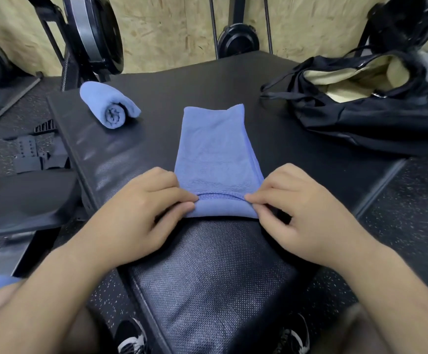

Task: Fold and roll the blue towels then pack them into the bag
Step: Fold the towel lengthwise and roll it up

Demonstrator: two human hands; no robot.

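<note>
left hand [141,208] pinched left end of the folded blue cloth towel [215,154] at its turned-over near edge | right hand [302,213] pinched right end | towel lay lengthwise mid black counter [182,80] | rolled blue towel [108,108] far left | open black fabric bag [361,118] far right, apart

The folded towel [214,149] lies mid-platform [161,80], its near end between the left hand [141,208] and right hand [307,208]. The rolled towel [106,108] lies behind-left, the bag [361,118] behind-right. A bench [207,277] sits before the platform.
</note>
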